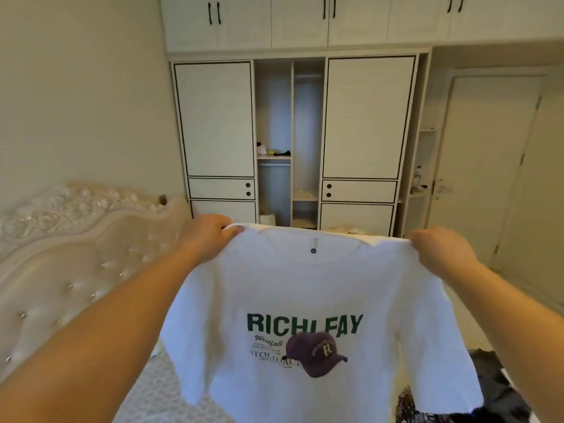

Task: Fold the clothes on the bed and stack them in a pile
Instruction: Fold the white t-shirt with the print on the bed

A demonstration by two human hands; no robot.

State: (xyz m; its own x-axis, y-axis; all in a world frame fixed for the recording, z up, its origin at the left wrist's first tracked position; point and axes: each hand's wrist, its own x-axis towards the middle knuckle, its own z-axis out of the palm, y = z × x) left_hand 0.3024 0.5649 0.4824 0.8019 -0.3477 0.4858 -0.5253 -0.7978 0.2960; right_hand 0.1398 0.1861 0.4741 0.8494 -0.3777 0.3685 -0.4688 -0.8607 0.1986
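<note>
head view, shirt: a white t-shirt (pixel 305 300) is held up in the air in front of the camera, spread wide by its two shoulders, print side facing us. Green block letters across the chest, some script under that, plus a purple cap graphic. Small round tag inside the collar. The sleeves hang loose on both sides, and the bottom hem runs out of the picture so no idea how it ends.

head view, left hand: the left hand (pixel 207 236) has the shirt's left shoulder corner pinched, fingers curled over the top edge, thumb tip showing against the fabric. Arm stretched out straight from the lower left.

head view, right hand: the right hand (pixel 439 251) is bunched around the other shoulder corner, fingers curled onto the cloth. We mostly see the back of the hand, so the exact finger placement is hidden.

head view, bed: pale bed (pixel 158 389) under the shirt, only peeking out at lower left. Tufted, carved headboard (pixel 76 248) on the left.

head view, other clothes: a dark clothes heap (pixel 497 389) at lower right, mostly hidden behind the shirt sleeve, looks black with some patterned stuff mixed in.

head view, background: white wardrobe (pixel 299 132) with black trim, its middle section open with a few small items on a shelf. Closed door (pixel 488 163) on the right.
</note>
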